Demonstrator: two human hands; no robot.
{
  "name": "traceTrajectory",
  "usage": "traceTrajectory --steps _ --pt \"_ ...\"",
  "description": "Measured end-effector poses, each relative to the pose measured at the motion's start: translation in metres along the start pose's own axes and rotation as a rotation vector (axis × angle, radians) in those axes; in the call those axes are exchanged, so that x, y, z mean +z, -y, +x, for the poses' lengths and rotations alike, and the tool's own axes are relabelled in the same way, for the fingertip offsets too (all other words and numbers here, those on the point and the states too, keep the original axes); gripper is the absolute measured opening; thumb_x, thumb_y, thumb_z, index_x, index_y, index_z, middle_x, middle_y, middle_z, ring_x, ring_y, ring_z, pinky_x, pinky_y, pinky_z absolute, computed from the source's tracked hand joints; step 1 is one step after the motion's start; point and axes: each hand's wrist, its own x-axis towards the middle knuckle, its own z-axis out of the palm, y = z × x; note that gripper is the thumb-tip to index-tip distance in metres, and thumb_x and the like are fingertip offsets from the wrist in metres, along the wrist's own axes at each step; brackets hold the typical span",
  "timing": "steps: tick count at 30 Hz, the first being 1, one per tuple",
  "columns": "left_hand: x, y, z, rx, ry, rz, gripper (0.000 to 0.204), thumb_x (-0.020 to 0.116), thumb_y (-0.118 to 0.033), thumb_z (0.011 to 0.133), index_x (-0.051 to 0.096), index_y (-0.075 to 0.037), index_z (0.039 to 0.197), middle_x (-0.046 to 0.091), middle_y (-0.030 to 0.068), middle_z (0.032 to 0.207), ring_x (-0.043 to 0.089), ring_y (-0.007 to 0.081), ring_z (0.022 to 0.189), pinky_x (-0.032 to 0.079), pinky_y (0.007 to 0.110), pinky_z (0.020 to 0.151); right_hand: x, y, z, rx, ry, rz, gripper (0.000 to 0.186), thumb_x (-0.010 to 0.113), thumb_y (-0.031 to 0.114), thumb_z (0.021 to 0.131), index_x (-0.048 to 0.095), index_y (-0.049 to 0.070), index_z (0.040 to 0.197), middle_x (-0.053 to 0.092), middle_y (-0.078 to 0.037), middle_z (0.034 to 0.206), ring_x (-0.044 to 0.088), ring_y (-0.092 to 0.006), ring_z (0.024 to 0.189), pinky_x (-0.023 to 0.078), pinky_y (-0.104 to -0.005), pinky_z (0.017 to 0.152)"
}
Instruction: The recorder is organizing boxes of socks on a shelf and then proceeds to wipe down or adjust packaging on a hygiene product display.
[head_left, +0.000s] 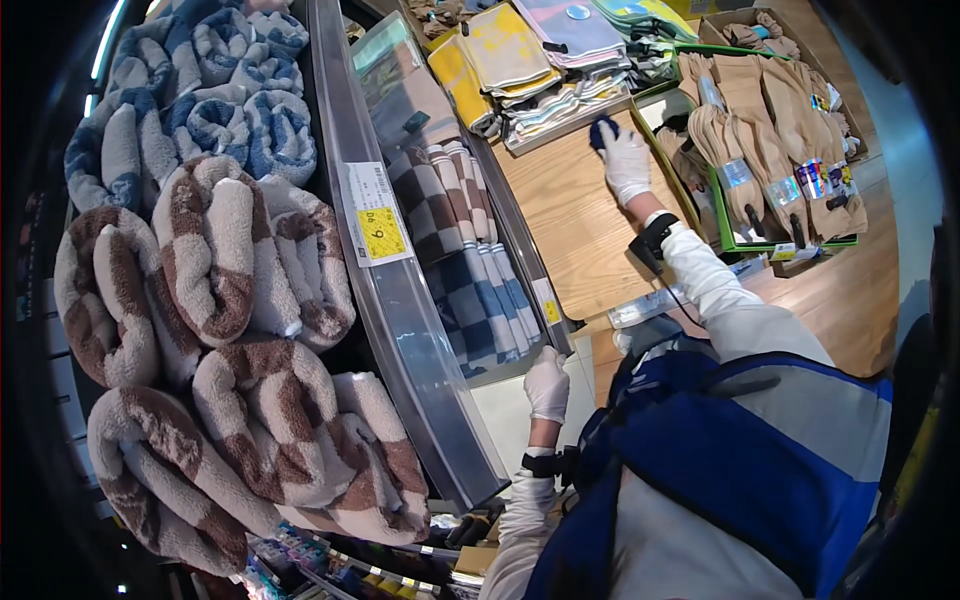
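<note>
My right hand [627, 162], in a white glove, presses a dark blue cloth [601, 132] against the far part of a bare wooden shelf board [575, 225]. Its fingers are bent over the cloth, which is mostly covered. Also gloved in white, my left hand [547, 388] is beside the near corner of the board, next to the end of a clear plastic shelf front. The left fingers look curled together; whether they grip anything is hidden. Both wrists carry black straps.
Rolled fluffy brown-and-white blankets [210, 250] and blue ones [220, 110] fill the left rack behind a clear guard [385, 300]. Folded checked towels [480, 290] lie beside the board. Pastel cloths [570, 50] are stacked beyond it; green-edged boxes of beige hosiery [760, 140] stand right.
</note>
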Motion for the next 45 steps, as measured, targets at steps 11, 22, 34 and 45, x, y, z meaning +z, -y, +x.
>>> traceTrajectory --steps 11,22,34,45 --pt "0.003 -0.013 0.002 -0.067 0.019 0.106 0.014 0.049 -0.018 0.078 0.047 -0.005 0.076 0.056 0.0153 0.071 0.055 0.0328 0.067 0.041 0.041 0.058 0.01 0.082 -0.044 -0.066 0.11 0.023 0.039 0.048 0.016 0.072 0.043 0.017 0.111 0.05 -0.01 0.09 0.049 -0.0246 0.081 0.04 -0.036 0.061" --pt "-0.008 -0.013 0.003 -0.022 0.073 0.196 0.014 0.05 -0.019 0.078 0.048 -0.005 0.077 0.057 0.0164 0.067 0.057 0.0334 0.064 0.043 0.043 0.056 -0.016 -0.005 -0.036 0.067 0.127 0.14 0.045 0.056 0.022 0.073 0.041 0.02 0.116 0.048 -0.012 0.087 0.048 -0.0276 0.077 0.043 -0.0366 0.063" --pt "-0.006 -0.019 0.008 -0.065 0.053 0.241 0.015 0.053 -0.019 0.075 0.05 -0.004 0.076 0.058 0.0166 0.066 0.057 0.0335 0.064 0.043 0.042 0.056 -0.038 0.057 -0.14 -0.37 0.217 0.161 0.051 0.047 0.016 0.074 0.035 0.019 0.123 0.045 -0.013 0.092 0.046 -0.0264 0.079 0.042 -0.0333 0.062" --pt "-0.01 0.01 0.016 -0.04 0.101 -0.047 0.016 0.061 -0.019 0.07 0.056 -0.005 0.064 0.058 0.0106 0.061 0.057 0.025 0.059 0.043 0.033 0.055 -0.045 -0.045 -0.104 0.075 0.235 -0.216 0.055 0.048 0.037 0.079 0.032 0.011 0.124 0.046 -0.012 0.083 0.048 -0.0226 0.072 0.045 -0.0282 0.049"
